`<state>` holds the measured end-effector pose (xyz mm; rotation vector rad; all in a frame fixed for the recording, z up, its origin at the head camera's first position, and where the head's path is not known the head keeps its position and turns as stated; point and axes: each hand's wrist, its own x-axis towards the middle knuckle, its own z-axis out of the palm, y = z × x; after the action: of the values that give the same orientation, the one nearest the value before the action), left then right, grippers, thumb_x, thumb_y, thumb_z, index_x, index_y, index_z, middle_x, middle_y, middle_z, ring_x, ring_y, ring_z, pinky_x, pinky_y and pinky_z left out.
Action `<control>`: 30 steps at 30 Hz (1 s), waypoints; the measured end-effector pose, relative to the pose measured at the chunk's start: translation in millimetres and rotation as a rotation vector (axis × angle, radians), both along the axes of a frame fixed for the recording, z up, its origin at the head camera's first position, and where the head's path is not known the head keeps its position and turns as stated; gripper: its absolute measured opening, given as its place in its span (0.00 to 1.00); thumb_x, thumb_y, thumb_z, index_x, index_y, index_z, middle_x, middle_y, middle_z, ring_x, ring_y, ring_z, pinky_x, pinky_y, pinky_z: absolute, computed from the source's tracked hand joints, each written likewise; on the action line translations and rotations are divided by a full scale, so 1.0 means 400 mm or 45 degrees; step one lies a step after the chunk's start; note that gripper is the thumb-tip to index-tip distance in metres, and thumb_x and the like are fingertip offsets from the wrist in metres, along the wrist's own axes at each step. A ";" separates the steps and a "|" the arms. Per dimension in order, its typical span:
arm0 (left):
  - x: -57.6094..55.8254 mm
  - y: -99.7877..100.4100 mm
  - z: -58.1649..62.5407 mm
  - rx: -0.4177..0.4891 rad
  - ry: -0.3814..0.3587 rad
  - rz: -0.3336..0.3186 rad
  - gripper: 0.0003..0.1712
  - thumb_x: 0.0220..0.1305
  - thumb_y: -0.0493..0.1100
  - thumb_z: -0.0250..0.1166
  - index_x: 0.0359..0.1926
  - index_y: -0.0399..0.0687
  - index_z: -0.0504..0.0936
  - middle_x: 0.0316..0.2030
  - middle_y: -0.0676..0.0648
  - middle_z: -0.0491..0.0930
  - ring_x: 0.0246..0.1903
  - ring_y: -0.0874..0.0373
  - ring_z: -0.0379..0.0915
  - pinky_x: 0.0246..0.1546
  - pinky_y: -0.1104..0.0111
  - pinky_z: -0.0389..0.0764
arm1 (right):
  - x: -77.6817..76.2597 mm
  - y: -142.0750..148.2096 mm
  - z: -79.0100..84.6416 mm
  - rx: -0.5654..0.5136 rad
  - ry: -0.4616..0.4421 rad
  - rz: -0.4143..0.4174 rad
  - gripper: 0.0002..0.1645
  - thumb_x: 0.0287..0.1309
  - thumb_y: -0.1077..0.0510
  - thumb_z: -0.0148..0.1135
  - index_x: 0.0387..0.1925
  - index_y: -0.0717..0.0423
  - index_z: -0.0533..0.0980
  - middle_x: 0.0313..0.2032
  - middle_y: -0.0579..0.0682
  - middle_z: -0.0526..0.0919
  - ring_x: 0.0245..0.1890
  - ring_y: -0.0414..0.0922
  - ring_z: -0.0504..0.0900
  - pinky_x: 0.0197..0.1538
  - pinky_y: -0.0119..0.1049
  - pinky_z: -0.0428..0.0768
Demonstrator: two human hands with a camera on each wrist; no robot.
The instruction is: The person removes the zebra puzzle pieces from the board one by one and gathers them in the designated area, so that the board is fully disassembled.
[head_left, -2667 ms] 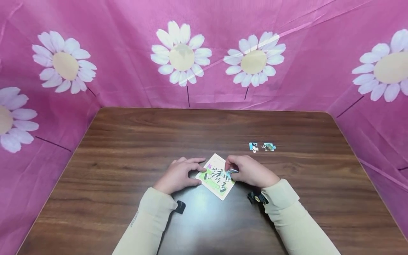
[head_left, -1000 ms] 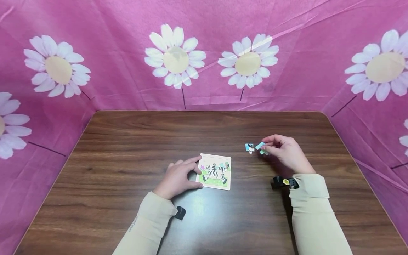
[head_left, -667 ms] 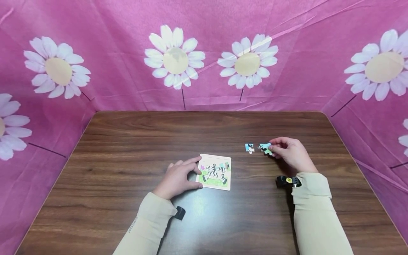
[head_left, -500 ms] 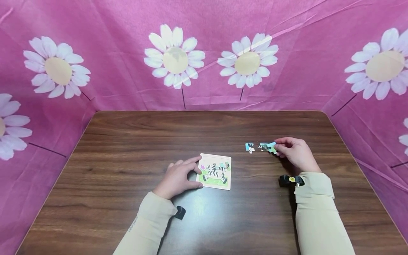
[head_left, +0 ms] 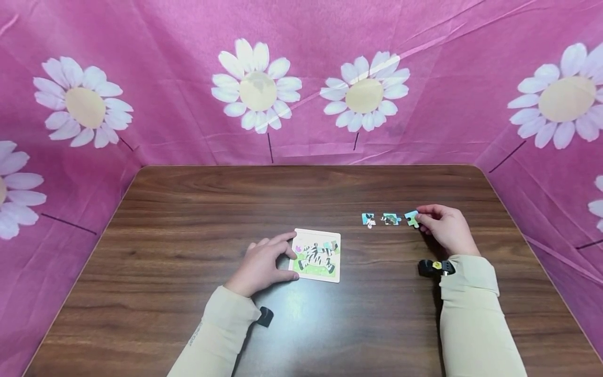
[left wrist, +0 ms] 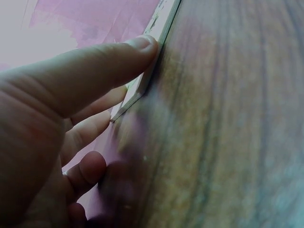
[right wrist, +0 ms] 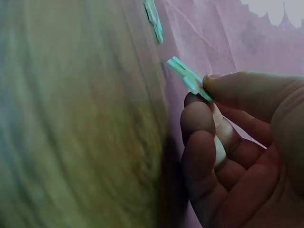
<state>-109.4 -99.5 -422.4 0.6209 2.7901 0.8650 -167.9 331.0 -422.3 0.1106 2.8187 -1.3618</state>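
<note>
Well, pink cloth (head_left: pixel 179 120) printed with white daisies (head_left: pixel 85 107) hangs at the left and on round behind the table (head_left: pixel 188 209). Next comes the left hand (head_left: pixel 259 264), thumb and index spread wide, holding the left side of the board (head_left: pixel 313 236): index at the upper corner, thumb at the near edge, a bent finger touching between. The board lies flat, a striped zebra (head_left: pixel 313 256) over green inside it. Just beyond its right side lie two loose bits, a blue one (head_left: pixel 368 219) and a darker one (head_left: pixel 390 219), near each other but apart. Rightmost, the right hand (head_left: pixel 447 229) pinches a blue-green bit (head_left: pixel 411 218) between thumb and fingers, the lower fingers curled, a black band (head_left: pixel 431 268) at its wrist
</note>
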 end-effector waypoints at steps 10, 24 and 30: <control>-0.001 0.000 0.000 0.011 0.005 -0.002 0.19 0.45 0.54 0.81 0.37 0.61 0.82 0.69 0.56 0.70 0.53 0.51 0.74 0.50 0.53 0.64 | -0.002 0.016 -0.009 0.077 -0.008 -0.030 0.17 0.67 0.58 0.62 0.48 0.71 0.79 0.28 0.54 0.84 0.22 0.34 0.77 0.27 0.29 0.76; -0.010 0.011 -0.014 0.038 0.020 0.010 0.21 0.45 0.54 0.81 0.40 0.61 0.83 0.69 0.55 0.70 0.57 0.49 0.74 0.51 0.53 0.64 | 0.007 0.032 -0.003 0.293 -0.030 0.008 0.21 0.62 0.50 0.69 0.45 0.65 0.80 0.32 0.52 0.84 0.29 0.36 0.75 0.34 0.30 0.70; -0.012 0.007 -0.018 0.022 0.021 0.096 0.39 0.45 0.55 0.82 0.59 0.56 0.79 0.68 0.54 0.71 0.62 0.50 0.72 0.49 0.56 0.66 | 0.003 0.020 -0.007 0.223 0.001 -0.018 0.24 0.64 0.46 0.66 0.46 0.63 0.81 0.31 0.50 0.83 0.28 0.36 0.74 0.31 0.29 0.71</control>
<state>-114.3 -96.8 -429.5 0.5306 2.8407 0.9027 -166.9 338.8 -425.1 0.1317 2.9388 -1.1146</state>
